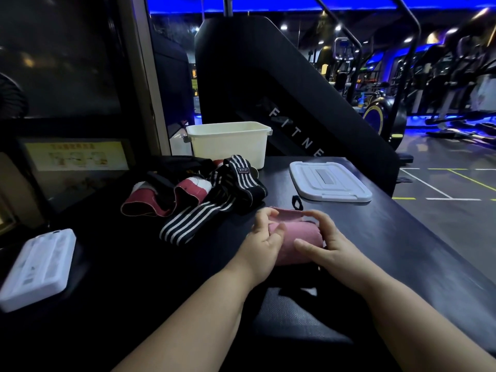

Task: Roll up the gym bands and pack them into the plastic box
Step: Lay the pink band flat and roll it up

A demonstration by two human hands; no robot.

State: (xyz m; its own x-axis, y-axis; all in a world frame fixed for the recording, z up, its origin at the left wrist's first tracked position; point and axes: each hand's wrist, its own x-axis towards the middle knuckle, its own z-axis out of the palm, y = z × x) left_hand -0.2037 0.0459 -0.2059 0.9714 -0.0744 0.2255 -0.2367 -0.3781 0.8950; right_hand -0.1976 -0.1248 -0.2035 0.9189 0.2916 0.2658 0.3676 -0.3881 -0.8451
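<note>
A white ridged plastic case (37, 268) lies on a dark table (389, 237) before blue-lit exercise machines (453, 76).

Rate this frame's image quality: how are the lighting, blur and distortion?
Head view: dim overall, with blue light behind; the dark table swallows detail at lower left, though the white box and lid read clearly. Wide-angle bending curves the edges. Both hands, left and right, on the pink band, look slightly soft, and the background machines are blurry.

Head-worn view, close above hands (290, 242)
</note>
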